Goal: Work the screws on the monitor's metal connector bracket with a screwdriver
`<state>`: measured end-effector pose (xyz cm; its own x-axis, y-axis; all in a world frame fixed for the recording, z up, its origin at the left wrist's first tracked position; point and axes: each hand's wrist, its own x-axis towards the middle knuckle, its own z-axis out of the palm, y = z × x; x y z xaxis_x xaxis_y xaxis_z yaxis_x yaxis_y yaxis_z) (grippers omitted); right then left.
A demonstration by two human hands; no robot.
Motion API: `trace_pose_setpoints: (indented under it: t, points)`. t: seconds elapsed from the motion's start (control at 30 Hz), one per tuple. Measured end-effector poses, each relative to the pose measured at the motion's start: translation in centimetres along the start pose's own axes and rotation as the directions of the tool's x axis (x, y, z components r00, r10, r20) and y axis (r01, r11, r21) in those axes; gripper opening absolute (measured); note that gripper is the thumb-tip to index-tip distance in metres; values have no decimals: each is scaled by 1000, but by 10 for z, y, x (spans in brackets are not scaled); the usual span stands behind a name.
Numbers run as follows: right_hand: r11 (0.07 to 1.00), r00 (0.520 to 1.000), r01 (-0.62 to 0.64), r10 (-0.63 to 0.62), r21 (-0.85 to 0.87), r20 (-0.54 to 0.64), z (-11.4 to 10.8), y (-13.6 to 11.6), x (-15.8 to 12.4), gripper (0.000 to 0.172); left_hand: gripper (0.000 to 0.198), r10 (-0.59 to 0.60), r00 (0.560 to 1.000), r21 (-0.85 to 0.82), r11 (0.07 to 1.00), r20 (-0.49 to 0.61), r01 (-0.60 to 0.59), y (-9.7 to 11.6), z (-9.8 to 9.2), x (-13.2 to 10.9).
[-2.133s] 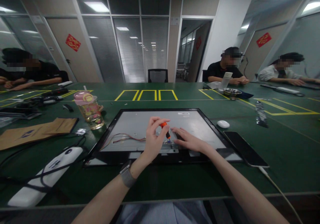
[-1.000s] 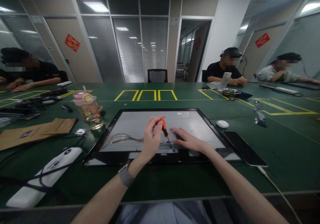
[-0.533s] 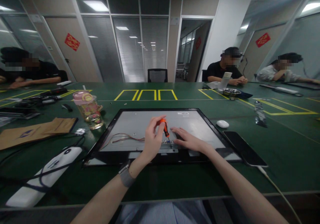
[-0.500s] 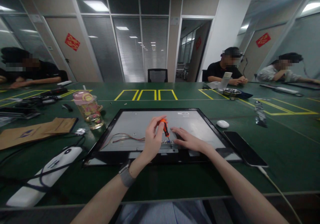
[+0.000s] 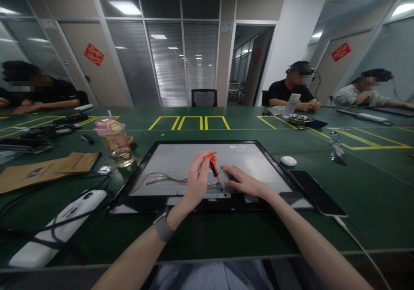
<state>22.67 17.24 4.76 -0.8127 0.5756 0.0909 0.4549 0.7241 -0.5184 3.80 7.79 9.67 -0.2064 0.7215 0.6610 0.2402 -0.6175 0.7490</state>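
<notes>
My left hand (image 5: 198, 174) grips the handle of an orange and black screwdriver (image 5: 213, 165), its fingers at the top end. The screwdriver leans a little, and its tip points down at a small blue and metal connector board (image 5: 217, 184) near the front of a flat display panel (image 5: 176, 162). That panel lies grey back up, with a black frame. My right hand (image 5: 244, 181) rests on the panel to the right of the tip, fingers stretched out towards the board. Thin wires (image 5: 161, 178) run across the panel left of my left hand.
Left of the panel are a pink-lidded bottle (image 5: 114, 143), a brown paper envelope (image 5: 48, 170) and a white power strip (image 5: 61, 225) with black cables. A phone (image 5: 315, 191) on a cable and a white case (image 5: 288, 160) lie right. Several people sit across the green table (image 5: 207, 234).
My left hand's fingers have shifted slightly around the screwdriver handle. The screwdriver tip and my right hand have stayed in place.
</notes>
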Motion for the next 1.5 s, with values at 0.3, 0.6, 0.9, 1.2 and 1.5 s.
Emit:
trace_pose_setpoints:
  t: [0.3,0.6,0.9,1.2,1.5]
  points:
    - [1000,1000,10,-10,-7,-1,-1,-1,0,58,20,22,999,63,998,-40,-19,1,1,-1]
    - [1000,1000,17,-17,-3,7,-1,-1,0,58,19,40,998,75,997,-51,-36,-1,0,-2]
    - [1000,1000,13,-13,-20,0,-1,0,0,58,27,7,1000,-11,1000,-14,-7,0,0,-2]
    - [1000,1000,8,-8,-14,-7,-1,-2,0,58,23,9,999,62,998,-54,-6,1,1,-2]
    - [1000,1000,27,-27,-10,-6,-1,-1,0,57,19,25,999,57,998,-33,-23,-4,2,-1]
